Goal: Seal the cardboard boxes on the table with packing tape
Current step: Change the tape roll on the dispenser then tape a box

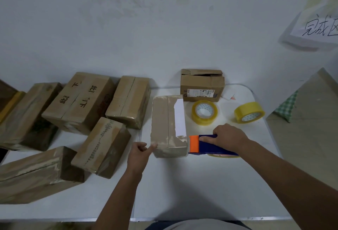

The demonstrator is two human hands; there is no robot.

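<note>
Brown cardboard boxes [78, 101], already taped, crowd the left of the white worktop [201, 184]; two yellow tape rolls [204, 112] and an open brown carton with a printed shipping label [202, 85] lie behind the right hand. Central tall cardboard box [168, 125] stands at the middle, wrapped in worn tape, with a white strip down its top. Left hand [140, 154] touches its near corner with a thumb, fingers curled. Right hand [227, 138] grips the blue and orange tape dispenser [206, 144], just beside the box. One left box bears handwritten characters; a white sheet [316, 27] at far right reads 完成区.
</note>
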